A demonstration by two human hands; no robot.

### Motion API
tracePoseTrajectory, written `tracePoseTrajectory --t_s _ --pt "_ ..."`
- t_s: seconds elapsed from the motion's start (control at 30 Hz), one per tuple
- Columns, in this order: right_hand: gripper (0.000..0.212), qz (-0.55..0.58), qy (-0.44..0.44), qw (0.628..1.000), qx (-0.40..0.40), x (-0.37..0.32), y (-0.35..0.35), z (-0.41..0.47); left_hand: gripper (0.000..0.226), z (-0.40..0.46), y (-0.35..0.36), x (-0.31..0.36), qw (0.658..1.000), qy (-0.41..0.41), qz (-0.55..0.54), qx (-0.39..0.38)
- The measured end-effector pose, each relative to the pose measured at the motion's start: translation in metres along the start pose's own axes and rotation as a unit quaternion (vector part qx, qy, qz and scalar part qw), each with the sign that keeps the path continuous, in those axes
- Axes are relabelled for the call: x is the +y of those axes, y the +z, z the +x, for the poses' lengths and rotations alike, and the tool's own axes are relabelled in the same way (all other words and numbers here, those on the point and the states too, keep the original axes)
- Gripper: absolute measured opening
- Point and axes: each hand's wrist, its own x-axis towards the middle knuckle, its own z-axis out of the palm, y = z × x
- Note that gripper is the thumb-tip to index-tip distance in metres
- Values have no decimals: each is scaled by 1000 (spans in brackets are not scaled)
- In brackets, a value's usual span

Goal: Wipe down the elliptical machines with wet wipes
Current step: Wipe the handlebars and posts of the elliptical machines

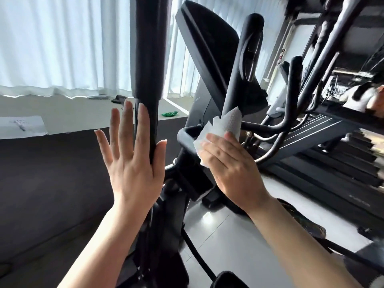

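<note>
A black elliptical machine fills the middle of the view. Its thick left handle bar point(148, 59) rises straight up, and a thinner right handle bar point(243, 65) slants up beside the dark console point(207, 48). My left hand point(133, 154) is spread flat with straight fingers against the lower part of the left bar, thumb on the bar's right side. My right hand point(230, 165) holds a white textured wet wipe point(224, 125), which wraps around the base of the right handle bar next to the curved front grip point(185, 136).
White curtains point(62, 42) hang behind. A dark mat point(52, 173) covers the floor at left, with white paper point(20, 125) and a small green object point(170, 114) beyond it. More black gym machines point(324, 100) crowd the right side. Grey floor tiles point(224, 231) lie below.
</note>
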Motion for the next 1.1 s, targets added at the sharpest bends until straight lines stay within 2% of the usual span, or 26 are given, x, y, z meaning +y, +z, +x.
tracePoseTrajectory --t_s 0.27,0.33,0.4,0.43,0.47,0.53,0.63,0.73,0.8,0.87,0.93,1.0,1.03,1.07,1.1 --pt "39 36 -7 999 -9 -19 11 -20 60 -12 -11 -6 999 -2 -10 -45" --pt "37 87 -2 996 -21 -25 10 -29 59 -22 -16 -13 998 10 -6 -62" --pt "33 167 54 983 -45 -37 9 -43 58 -34 -18 -19 997 6 -16 -73" --pt "30 213 112 969 -58 -47 8 -51 58 -43 -19 -22 997 -4 -28 -78" --pt "29 265 185 944 -66 -61 4 -57 58 -53 -20 -23 995 -15 -44 -83" --pt "29 381 324 863 -63 -93 -4 -65 58 -76 -20 -26 991 -49 -85 -96" --pt "28 503 460 726 -86 -137 -18 -66 54 -111 -28 -28 970 -134 -152 -137" --pt "35 556 573 590 -122 -156 -28 -66 44 -140 -46 -36 956 -158 -182 -169" --pt "33 569 612 534 -128 -163 -33 -64 34 -154 -62 -43 950 -176 -186 -177" --pt "32 586 624 495 -146 -175 -37 -59 28 -164 -76 -48 933 -244 -198 -177" --pt "33 616 636 426 -188 -194 -38 -56 28 -170 -89 -51 881 -351 -237 -209" --pt "36 662 636 313 -243 -215 -37 -55 34 -177 -97 -55 809 -430 -276 -290" --pt "36 680 631 263 -265 -224 -37 -53 35 -181 -102 -57 785 -453 -281 -315" --pt "36 694 623 229 -280 -231 -37 -51 34 -185 -107 -59 775 -471 -278 -316" --pt "36 706 610 218 -287 -237 -37 -49 30 -186 -112 -60 777 -487 -270 -294"
